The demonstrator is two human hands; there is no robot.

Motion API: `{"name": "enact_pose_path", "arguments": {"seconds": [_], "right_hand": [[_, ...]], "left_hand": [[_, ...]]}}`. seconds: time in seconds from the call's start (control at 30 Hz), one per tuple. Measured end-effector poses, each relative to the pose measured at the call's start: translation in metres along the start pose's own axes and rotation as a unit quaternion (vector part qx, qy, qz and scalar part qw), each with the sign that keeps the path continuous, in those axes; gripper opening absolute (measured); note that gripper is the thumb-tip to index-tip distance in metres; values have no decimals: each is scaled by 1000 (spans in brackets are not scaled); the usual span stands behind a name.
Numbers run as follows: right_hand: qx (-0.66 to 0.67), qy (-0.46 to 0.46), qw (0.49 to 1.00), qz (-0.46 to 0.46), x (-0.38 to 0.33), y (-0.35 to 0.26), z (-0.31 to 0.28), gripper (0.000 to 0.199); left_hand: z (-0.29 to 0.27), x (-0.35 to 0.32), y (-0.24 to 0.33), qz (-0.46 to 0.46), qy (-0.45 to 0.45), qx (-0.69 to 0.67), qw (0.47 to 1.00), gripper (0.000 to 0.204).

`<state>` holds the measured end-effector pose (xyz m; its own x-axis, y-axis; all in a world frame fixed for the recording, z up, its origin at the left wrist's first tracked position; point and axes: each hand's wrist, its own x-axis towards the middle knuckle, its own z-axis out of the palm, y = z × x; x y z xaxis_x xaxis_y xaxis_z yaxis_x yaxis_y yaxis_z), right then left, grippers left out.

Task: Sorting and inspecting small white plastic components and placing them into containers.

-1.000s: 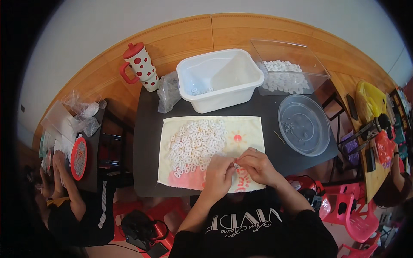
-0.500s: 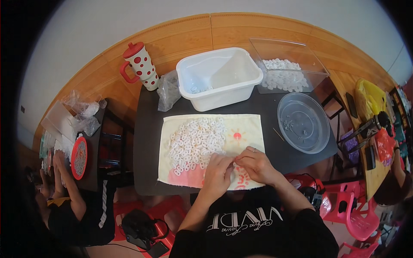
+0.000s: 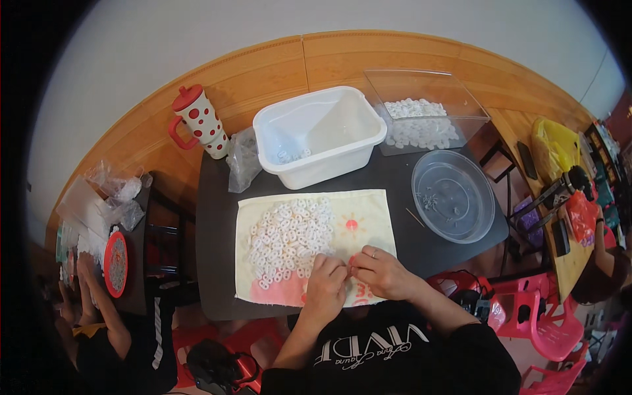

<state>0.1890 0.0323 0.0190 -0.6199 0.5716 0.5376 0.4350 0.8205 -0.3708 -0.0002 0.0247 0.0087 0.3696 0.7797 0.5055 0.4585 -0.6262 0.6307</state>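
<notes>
My left hand (image 3: 327, 282) and my right hand (image 3: 382, 271) are close together over the lower right part of a cream and pink towel (image 3: 368, 217). The fingers of each are closed in a pinch, tips facing each other, and whatever small item sits between them is hidden. Just left and beyond them lies a heap of small white plastic pieces with two holes each (image 3: 289, 230), the nearest ones close to my left fingers. A ring shows on a finger of my right hand.
Behind the towel stands a white tub (image 3: 322, 172) holding a few pieces. A clear box (image 3: 428, 131) of white pieces, a round clear tray (image 3: 454, 220) with small grey parts, a thin stick (image 3: 415, 216), a plastic bag (image 3: 243, 161) and a dotted tumbler (image 3: 205, 125) surround it. People work at neighbouring tables.
The view has tilted a little, so the whole scene sits lower and further left. My hands stay pinched over the same part of the towel, with fingers slightly shifted.
</notes>
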Motion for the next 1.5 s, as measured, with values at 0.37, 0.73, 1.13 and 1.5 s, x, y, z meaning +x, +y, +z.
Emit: {"name": "enact_pose_path", "arguments": {"seconds": [0.37,0.73,1.13,1.5], "right_hand": [[44,-30,999,-10,5,1,-5,19],[38,109,993,17,2,6,-14,23],[-174,311,923,143,81,107,-144,3],[-57,-23,996,64,74,59,10,25]], "left_hand": [[-3,1,2,11,-48,9,999,17],[-4,3,6,-29,24,-6,999,31],[1,-8,-5,25,17,-14,999,26],[0,-11,-4,63,24,-1,998,21]]}}
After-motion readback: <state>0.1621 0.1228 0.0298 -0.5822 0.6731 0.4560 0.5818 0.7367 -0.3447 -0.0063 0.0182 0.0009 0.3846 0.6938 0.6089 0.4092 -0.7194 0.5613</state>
